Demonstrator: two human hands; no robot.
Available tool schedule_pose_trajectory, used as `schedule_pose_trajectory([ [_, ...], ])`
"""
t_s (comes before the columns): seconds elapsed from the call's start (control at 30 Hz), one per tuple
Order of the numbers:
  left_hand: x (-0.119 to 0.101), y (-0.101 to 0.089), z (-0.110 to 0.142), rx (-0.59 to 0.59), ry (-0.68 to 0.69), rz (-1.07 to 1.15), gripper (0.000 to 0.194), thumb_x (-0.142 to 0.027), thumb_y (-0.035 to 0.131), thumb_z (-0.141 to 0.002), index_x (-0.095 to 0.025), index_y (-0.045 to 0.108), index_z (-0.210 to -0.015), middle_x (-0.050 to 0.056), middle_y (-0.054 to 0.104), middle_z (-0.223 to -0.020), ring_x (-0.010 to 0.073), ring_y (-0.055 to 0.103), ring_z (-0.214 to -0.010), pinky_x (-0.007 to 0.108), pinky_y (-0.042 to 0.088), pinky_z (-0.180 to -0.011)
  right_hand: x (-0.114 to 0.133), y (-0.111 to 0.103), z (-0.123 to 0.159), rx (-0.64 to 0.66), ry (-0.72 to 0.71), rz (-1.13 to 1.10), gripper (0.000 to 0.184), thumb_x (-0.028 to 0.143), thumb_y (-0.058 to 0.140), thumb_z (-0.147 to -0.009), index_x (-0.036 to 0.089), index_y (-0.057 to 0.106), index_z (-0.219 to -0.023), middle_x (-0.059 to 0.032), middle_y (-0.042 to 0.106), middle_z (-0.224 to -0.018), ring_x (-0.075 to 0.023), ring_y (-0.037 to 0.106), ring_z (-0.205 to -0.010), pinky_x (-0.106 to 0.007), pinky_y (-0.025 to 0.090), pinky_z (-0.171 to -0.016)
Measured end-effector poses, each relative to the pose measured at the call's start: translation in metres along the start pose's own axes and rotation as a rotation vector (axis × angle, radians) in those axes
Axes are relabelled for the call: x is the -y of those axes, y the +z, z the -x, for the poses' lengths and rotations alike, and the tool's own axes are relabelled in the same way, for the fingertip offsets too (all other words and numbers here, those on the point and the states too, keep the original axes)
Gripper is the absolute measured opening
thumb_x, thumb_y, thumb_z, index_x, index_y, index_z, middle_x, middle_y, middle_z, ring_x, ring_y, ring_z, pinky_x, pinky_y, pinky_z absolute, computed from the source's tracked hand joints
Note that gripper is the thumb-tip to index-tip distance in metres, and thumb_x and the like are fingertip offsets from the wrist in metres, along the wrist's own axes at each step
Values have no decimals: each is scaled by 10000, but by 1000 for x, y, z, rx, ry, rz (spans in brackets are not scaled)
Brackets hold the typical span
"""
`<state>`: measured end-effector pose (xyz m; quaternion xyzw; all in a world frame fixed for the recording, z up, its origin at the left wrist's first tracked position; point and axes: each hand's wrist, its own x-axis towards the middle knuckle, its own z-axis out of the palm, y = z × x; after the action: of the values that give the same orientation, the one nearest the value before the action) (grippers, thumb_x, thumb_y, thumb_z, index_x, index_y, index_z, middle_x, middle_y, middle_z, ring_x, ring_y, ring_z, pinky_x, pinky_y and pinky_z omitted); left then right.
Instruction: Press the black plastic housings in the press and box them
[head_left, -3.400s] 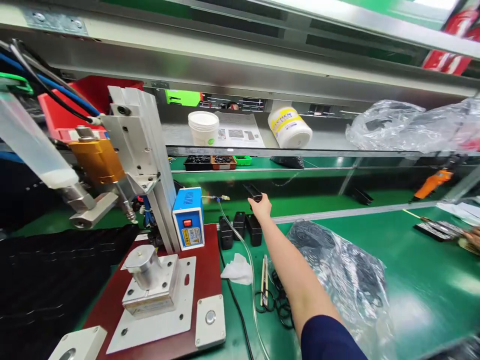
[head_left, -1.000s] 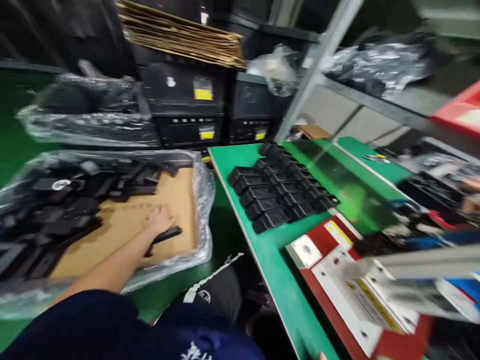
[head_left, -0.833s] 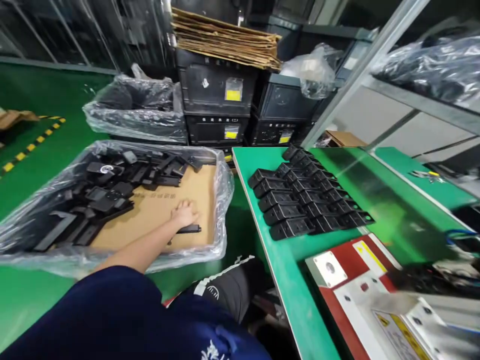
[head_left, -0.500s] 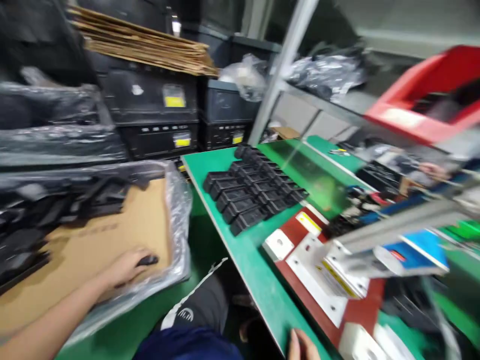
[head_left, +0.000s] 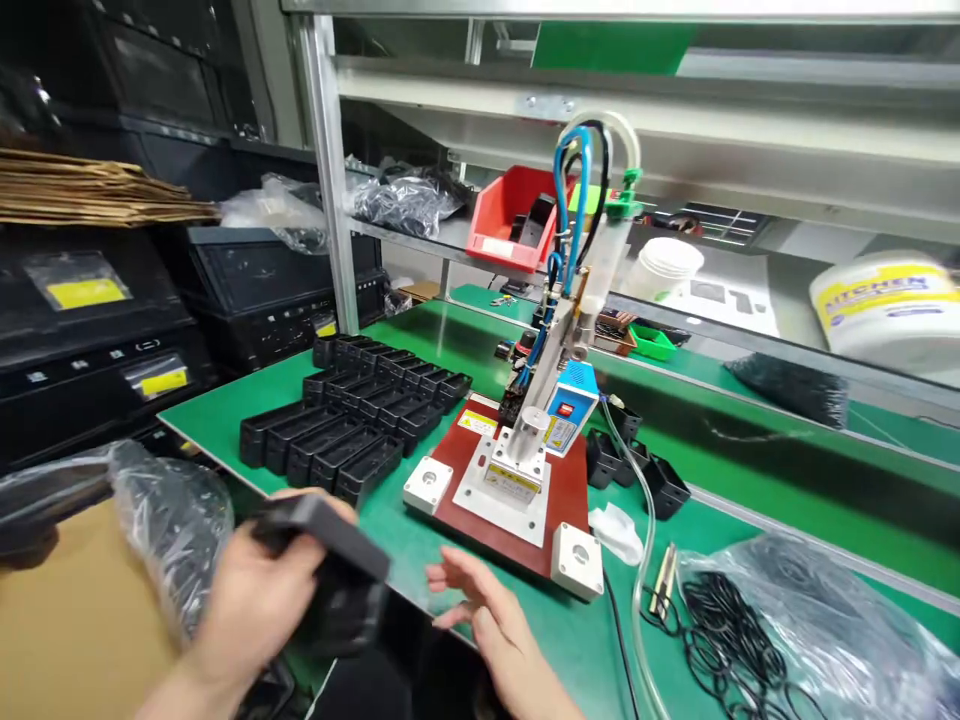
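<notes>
While the left hand clasped a black housing between thumb and fingers, the housing projected toward the unclenched right hand, positioned apart.

A large white plastic tub with a yellow band reads "KITCHEN". White characters on a lower black plastic crate blur, except a bracketed "(二)". Labels on a silver metal block and a blue boxy unit are too small to read.
</notes>
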<state>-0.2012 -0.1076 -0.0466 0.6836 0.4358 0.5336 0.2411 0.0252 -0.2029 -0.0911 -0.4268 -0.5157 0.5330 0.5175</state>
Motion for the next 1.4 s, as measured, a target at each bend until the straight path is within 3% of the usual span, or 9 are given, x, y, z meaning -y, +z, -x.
schedule_pose_trajectory([
  [0.07, -23, 49, 4, 145, -159, 399, 326, -537, 573, -811, -211, 572, -804, 24, 627, -687, 182, 614, -591, 326, 550, -544, 9, 14, -3, 59, 11, -311, 687, 737, 515, -774, 283, 527, -1291, -110, 611, -1181, -240, 610, -1005, -363, 516, -769],
  [0.17, -45, 96, 13, 458, -292, 704, 340, -546, 606, -802, -213, 541, -829, 4, 575, -639, 125, 519, -446, 268, 460, -409, 5, 13, 3, -70, 54, -538, 639, 742, 505, -770, 242, 598, -1158, -100, 666, -928, -180, 632, -650, -285, 483, -534],
  [0.27, -52, 106, 12, 583, -140, 774, 446, -551, 698, -730, -242, 558, -1018, 71, 652, -897, 200, 648, -722, 324, 566, -635, 2, -13, 15, -333, -1, -435, 553, 681, 524, -799, 232, 620, -1108, -94, 668, -870, -172, 597, -588, -273, 454, -475],
  [0.37, -56, 102, 0, 641, -7, 724, 658, -599, 702, -699, -261, 493, -1223, 121, 607, -1171, 285, 606, -1070, 400, 532, -904, 21, -46, 18, -573, -140, -79, 434, 584, 633, -773, 270, 646, -1071, -76, 662, -1042, -224, 632, -807, -353, 527, -712],
  [0.5, -76, 117, -42, 479, 76, 553, 345, -489, 488, -895, -200, 595, -1051, 96, 635, -1108, 237, 587, -1077, 374, 483, -945, 69, -81, -10, -601, -344, 375, 355, 482, 675, -765, 288, 655, -1062, -51, 641, -1098, -257, 593, -996, -385, 490, -882],
  [0.73, -75, 184, -126, 291, 128, 482, 304, -423, 478, -887, -162, 633, -897, 50, 656, -906, 169, 591, -865, 283, 464, -805, 98, -122, -86, -590, -509, 516, 351, 438, 619, -823, 254, 628, -1122, -69, 608, -1159, -225, 574, -1034, -370, 485, -884],
  [0.87, -54, 201, -130, 280, 106, 494, 297, -382, 470, -879, -157, 659, -923, 62, 679, -919, 178, 614, -861, 292, 478, -790, 87, -126, -90, -566, -493, 573, 316, 388, 668, -796, 263, 671, -1086, -67, 595, -1157, -244, 509, -1151, -378, 463, -926],
  [1.03, -54, 205, -132, 259, 83, 453, 277, -309, 447, -871, -158, 679, -874, 63, 692, -909, 186, 622, -878, 299, 472, -812, 88, -127, -89, -529, -449, 559, 321, 405, 645, -818, 277, 666, -1111, -70, 591, -1146, -230, 557, -1046, -340, 509, -785],
  [1.4, -48, 213, -118, 209, 103, 359, 325, -264, 349, -925, -157, 655, -947, 86, 678, -985, 194, 613, -944, 314, 464, -853, 74, -130, -89, -547, -399, 468, 314, 412, 614, -839, 257, 638, -1111, -61, 597, -1191, -228, 552, -1100, -372, 468, -926],
])
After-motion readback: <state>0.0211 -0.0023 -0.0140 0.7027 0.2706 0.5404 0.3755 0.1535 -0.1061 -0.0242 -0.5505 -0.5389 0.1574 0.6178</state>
